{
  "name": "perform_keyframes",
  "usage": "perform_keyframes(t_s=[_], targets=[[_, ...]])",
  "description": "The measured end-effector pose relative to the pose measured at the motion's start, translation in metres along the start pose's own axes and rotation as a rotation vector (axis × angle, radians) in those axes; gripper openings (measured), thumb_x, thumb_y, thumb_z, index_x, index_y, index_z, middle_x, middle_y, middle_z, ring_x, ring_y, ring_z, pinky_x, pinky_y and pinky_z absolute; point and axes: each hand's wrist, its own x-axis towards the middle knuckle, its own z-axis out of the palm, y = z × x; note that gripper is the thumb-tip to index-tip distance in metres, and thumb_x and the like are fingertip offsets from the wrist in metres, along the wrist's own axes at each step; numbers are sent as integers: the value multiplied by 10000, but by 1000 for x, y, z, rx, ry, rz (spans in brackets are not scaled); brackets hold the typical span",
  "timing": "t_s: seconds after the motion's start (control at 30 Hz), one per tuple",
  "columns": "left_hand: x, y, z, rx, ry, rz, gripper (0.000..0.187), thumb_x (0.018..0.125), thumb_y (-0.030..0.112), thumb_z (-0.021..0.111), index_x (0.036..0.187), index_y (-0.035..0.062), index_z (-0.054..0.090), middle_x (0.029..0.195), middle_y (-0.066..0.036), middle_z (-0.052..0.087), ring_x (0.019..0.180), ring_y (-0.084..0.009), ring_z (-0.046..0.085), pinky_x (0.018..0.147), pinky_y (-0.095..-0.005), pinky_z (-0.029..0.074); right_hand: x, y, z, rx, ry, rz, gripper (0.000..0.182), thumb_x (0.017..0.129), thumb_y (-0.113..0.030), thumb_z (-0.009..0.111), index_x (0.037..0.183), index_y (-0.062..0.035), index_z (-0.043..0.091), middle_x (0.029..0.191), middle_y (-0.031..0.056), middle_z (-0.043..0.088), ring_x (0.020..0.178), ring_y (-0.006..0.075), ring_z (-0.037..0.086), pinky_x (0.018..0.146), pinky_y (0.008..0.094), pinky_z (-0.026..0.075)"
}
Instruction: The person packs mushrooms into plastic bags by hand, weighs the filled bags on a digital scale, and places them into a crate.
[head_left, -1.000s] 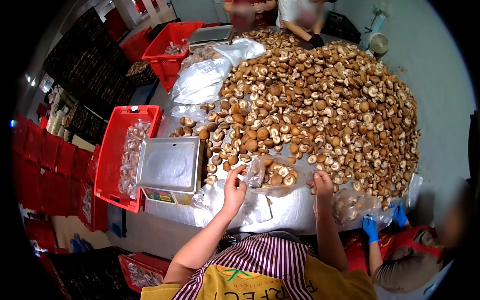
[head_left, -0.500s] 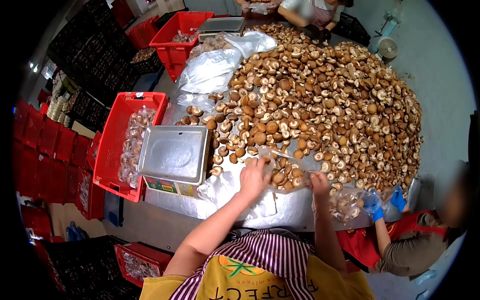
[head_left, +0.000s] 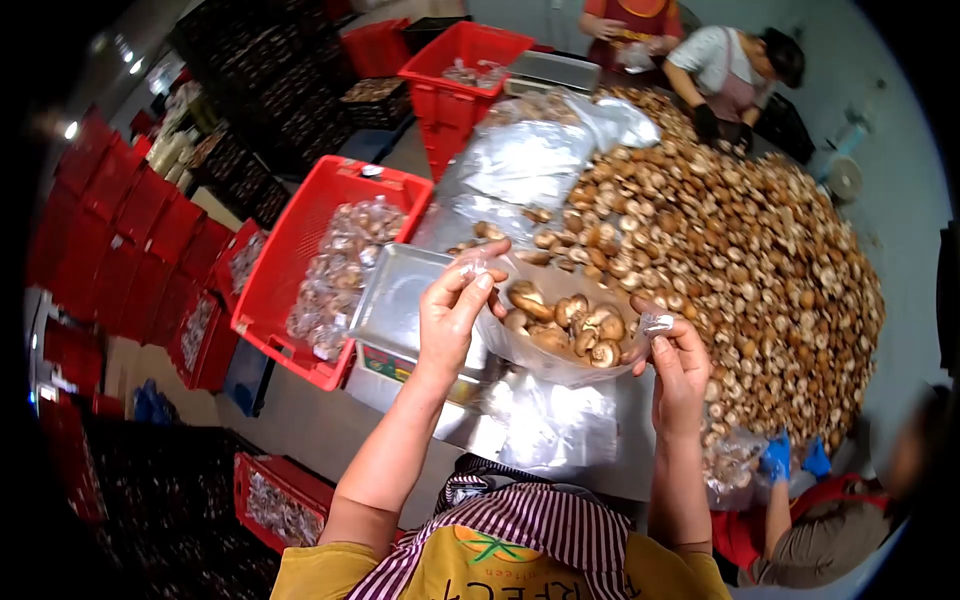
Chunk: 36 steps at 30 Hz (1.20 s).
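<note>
Between my hands hangs a clear plastic bag (head_left: 565,367) with several brown mushrooms (head_left: 570,325) inside. My left hand (head_left: 458,310) pinches one corner of its opening between thumb and fingers. On the other side, my right hand (head_left: 675,355) grips the opposite corner. The bag's mouth is spread wide, held above the metal table near its front edge. Just left of my left hand is a scale with a metal pan (head_left: 400,295). Flat plastic bags (head_left: 555,415) lie on the table below the held bag.
A large mushroom heap (head_left: 740,270) covers the table's right side. Left of the scale stands a red crate (head_left: 268,275) of filled bags; another red crate (head_left: 450,110) is farther back. A blue-gloved co-worker (head_left: 820,535) is at right, and two people work at the far end.
Both hands have lifted the bag of mushrooms off the table and pulled its mouth wide. My view has tilted and shifted, so the surroundings appear displaced.
</note>
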Motion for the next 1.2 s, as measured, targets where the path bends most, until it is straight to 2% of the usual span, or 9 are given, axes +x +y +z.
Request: perform_keyframes(t_s=[0.2, 0.27, 0.4, 0.57, 0.67, 0.8, 1.07, 1.13, 1.2], targets=[[3, 28, -125, 236, 130, 109, 192, 923, 117, 581, 951, -33, 696, 1279, -176, 593, 716, -121, 623, 690, -267, 522, 11, 44, 92, -7, -46, 76, 137, 958, -75, 490, 1041, 8, 560, 1223, 201, 613, 730, 135, 608, 652, 250, 500], [-1, 5, -166, 394, 111, 6, 167, 894, 92, 613, 964, -5, 730, 1236, -131, 637, 949, -145, 629, 787, -273, 499, 14, 96, 100, -53, 8, 145, 110, 965, -79, 512, 1030, -15, 575, 900, 61, 644, 679, 117, 569, 655, 262, 479], [-20, -36, -211, 455, 26, -68, 152, 917, 73, 610, 993, -16, 707, 1187, -79, 662, 1015, -136, 610, 844, -288, 496, 11, 147, 108, -146, -71, 328, 154, 949, -34, 530, 1079, -19, 612, 936, 16, 619, 738, 87, 565, 652, 240, 478], [-29, -37, -227, 452, -4, -245, 247, 857, 197, 713, 999, -3, 676, 873, -12, 658, 898, -94, 569, 847, -270, 456, -2, 153, 109, -242, 51, 304, 154, 956, -69, 554, 1087, -8, 605, 987, 21, 612, 877, 110, 561, 761, 252, 466], [-26, -39, -236, 486, -25, -171, 312, 854, 260, 718, 1015, -4, 672, 986, -69, 667, 952, -142, 595, 880, -299, 454, -6, 144, 121, -373, 161, 287, 252, 958, -115, 572, 1181, 1, 587, 1113, 56, 602, 1018, 146, 553, 897, 281, 448], [-19, -20, -249, 469, -59, -119, 322, 857, 278, 707, 1030, 8, 679, 1017, -80, 668, 981, -163, 606, 895, -319, 452, -10, 125, 138, -436, 231, 214, 263, 968, -118, 539, 1199, 3, 578, 1158, 96, 611, 1041, 178, 587, 899, 301, 464], [-21, -7, -271, 359, -71, -190, 275, 880, 273, 678, 997, 24, 682, 986, -63, 666, 975, -153, 596, 882, -319, 450, -15, 115, 132, -358, 312, 110, 253, 993, -137, 509, 1196, 8, 552, 1146, 124, 627, 1028, 196, 616, 913, 315, 475], [-21, -4, -271, 354, -59, -189, 274, 880, 273, 680, 996, 25, 682, 985, -64, 666, 972, -154, 596, 881, -319, 450, -14, 119, 132, -287, 321, 44, 271, 989, -133, 531, 1212, 18, 559, 1061, 102, 654, 790, 87, 547, 682, 212, 412], [-20, -2, -271, 365, -84, -188, 276, 878, 274, 683, 1000, 26, 680, 992, -63, 666, 978, -156, 596, 881, -318, 450, -14, 115, 142, -294, 332, 38, 267, 990, -134, 530, 1209, 15, 561, 1041, 97, 658, 786, 85, 545, 680, 210, 410]])
